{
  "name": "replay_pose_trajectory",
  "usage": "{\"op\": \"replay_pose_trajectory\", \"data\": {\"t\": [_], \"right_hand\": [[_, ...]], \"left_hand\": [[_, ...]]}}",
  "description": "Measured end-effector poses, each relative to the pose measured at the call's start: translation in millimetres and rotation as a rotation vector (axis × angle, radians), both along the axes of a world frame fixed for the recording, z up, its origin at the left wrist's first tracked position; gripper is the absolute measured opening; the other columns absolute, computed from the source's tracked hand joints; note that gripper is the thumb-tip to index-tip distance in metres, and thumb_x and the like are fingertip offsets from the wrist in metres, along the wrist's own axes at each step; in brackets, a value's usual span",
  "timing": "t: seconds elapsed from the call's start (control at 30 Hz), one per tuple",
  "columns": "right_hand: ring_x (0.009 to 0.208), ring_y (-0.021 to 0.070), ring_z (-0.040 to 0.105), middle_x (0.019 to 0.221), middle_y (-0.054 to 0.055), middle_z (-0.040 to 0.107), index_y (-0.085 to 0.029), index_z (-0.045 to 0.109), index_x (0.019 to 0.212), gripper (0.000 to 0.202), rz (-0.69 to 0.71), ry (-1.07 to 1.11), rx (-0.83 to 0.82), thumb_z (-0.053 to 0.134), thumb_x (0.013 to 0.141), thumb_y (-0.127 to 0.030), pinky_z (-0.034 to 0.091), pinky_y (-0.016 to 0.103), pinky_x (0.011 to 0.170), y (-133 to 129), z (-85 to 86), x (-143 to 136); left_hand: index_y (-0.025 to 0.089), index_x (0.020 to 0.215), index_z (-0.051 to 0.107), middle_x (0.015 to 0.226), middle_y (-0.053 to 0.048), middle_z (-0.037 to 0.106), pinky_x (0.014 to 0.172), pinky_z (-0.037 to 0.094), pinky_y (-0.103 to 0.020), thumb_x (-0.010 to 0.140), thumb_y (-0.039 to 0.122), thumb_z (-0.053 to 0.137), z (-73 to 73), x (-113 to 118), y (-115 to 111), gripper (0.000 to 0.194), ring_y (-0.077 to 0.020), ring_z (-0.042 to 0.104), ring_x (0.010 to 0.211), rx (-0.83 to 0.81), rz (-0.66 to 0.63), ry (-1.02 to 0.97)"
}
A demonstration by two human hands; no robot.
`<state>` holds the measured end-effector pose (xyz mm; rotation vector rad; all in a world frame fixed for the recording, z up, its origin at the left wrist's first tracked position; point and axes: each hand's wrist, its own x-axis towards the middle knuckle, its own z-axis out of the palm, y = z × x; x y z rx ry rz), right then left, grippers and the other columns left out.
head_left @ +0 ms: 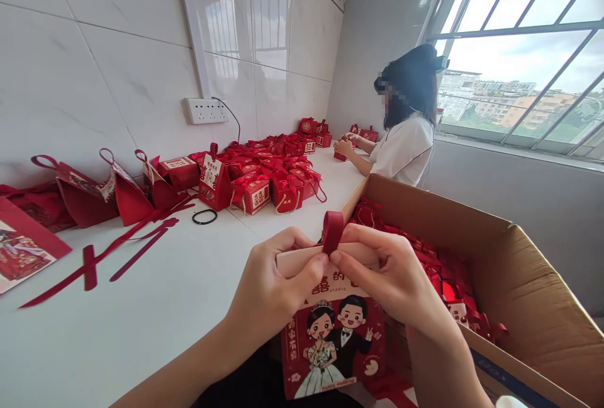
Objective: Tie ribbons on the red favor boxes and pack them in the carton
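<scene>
Both hands are busy at the top of a red gift box (336, 345), held up over the lap beside the near edge of the white table (160, 326). The left hand (278, 285) pinches one side of its pale top, the right hand (394, 276) the other; the thumbs press from the front at the ribbon loop (333, 232), seemingly to hold the fold together and the loop upright. More red boxes (286, 197) crowd the wall-side edge, perhaps to spare elbow room. Loose ribbons (89, 267) lie towards the left end. An open carton (523, 269) stands at the near edge, handily beside the right arm, with red packages inside.
</scene>
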<state>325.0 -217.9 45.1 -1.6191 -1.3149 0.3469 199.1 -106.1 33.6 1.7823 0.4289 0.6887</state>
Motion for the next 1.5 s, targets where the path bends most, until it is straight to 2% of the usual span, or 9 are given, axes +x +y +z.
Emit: {"op": "replay_pose_trajectory", "data": {"t": [0.2,0.5,0.77,0.9,1.0,1.13,1.2,1.33,1.5], "right_hand": [[0.062,0.0125,0.053,0.072,0.002,0.061,-0.015,0.061,0.078,0.021,0.066,0.09,-0.012,0.054,0.085,-0.033,0.043,0.022,0.052,0.3,2.2,-1.9],[0.057,0.0113,0.054,0.068,0.002,0.061,-0.015,0.065,0.083,0.021,0.076,0.158,-0.057,0.053,0.086,-0.032,0.042,0.019,0.047,-2.2,4.6,-0.1],[0.046,0.0081,0.038,0.054,-0.003,0.046,-0.017,0.064,0.08,0.026,0.044,0.127,-0.034,0.047,0.09,-0.034,0.029,0.02,0.04,-0.4,0.8,-0.6],[0.046,0.0074,0.037,0.054,-0.003,0.045,-0.016,0.061,0.074,0.031,0.011,0.085,-0.012,0.045,0.091,-0.036,0.027,0.02,0.039,0.5,-1.4,0.1],[0.052,0.009,0.047,0.059,-0.001,0.054,-0.016,0.062,0.077,0.03,0.023,0.068,-0.002,0.048,0.09,-0.039,0.036,0.019,0.044,2.9,-2.4,1.0],[0.069,0.0141,0.061,0.084,0.003,0.067,-0.018,0.063,0.095,0.024,-0.049,0.095,0.087,0.065,0.079,-0.036,0.049,0.022,0.057,9.1,-4.4,3.7],[0.067,0.0136,0.061,0.083,0.004,0.067,-0.018,0.064,0.09,0.019,-0.084,0.132,0.142,0.065,0.079,-0.033,0.049,0.022,0.056,11.5,-5.7,5.3],[0.064,0.0121,0.061,0.074,0.002,0.066,-0.018,0.062,0.081,0.015,-0.02,0.212,0.205,0.058,0.084,-0.031,0.049,0.021,0.056,11.9,-7.3,6.4],[0.071,0.0124,0.064,0.082,0.002,0.068,-0.019,0.063,0.093,0.015,0.052,0.171,0.227,0.062,0.083,-0.03,0.051,0.021,0.059,11.8,-7.4,4.7]], "left_hand": [[0.017,0.059,0.047,0.058,0.004,0.045,0.047,0.035,-0.019,0.075,0.03,0.058,-3.9,0.5,0.2,0.023,-0.0082,0.041,0.052,-0.104,-0.036,-0.033],[0.018,0.063,0.047,0.054,0.004,0.046,0.045,0.032,-0.019,0.07,0.034,0.06,-1.0,1.6,-1.0,0.022,-0.0082,0.042,0.048,-0.297,-0.101,-0.06],[0.017,0.065,0.048,0.055,0.004,0.046,0.044,0.032,-0.018,0.07,0.035,0.061,-0.5,3.9,-1.7,0.023,-0.008,0.043,0.049,-0.235,-0.04,0.01],[0.017,0.062,0.048,0.055,0.004,0.047,0.044,0.034,-0.018,0.068,0.032,0.062,-2.4,4.5,1.0,0.021,-0.0081,0.042,0.05,-0.157,-0.027,0.05],[0.017,0.059,0.047,0.054,0.005,0.046,0.045,0.034,-0.017,0.068,0.032,0.061,-2.3,4.6,1.7,0.022,-0.0078,0.041,0.05,-0.122,0.028,0.052],[0.018,0.057,0.041,0.048,0.007,0.039,0.042,0.027,-0.016,0.066,0.03,0.061,-0.4,5.1,0.9,0.025,-0.0063,0.033,0.046,-0.116,0.036,0.089],[0.018,0.057,0.04,0.045,0.008,0.035,0.041,0.024,-0.016,0.065,0.027,0.06,1.0,5.3,0.1,0.024,-0.0056,0.029,0.045,-0.118,0.004,0.119],[0.019,0.058,0.04,0.044,0.009,0.037,0.041,0.024,-0.016,0.066,0.025,0.058,3.8,5.0,-1.1,0.021,-0.0054,0.028,0.044,-0.161,-0.04,0.151],[0.018,0.056,0.04,0.045,0.008,0.038,0.042,0.026,-0.016,0.065,0.022,0.059,4.8,3.9,-1.7,0.021,-0.0057,0.031,0.046,-0.122,-0.047,0.169]]}}
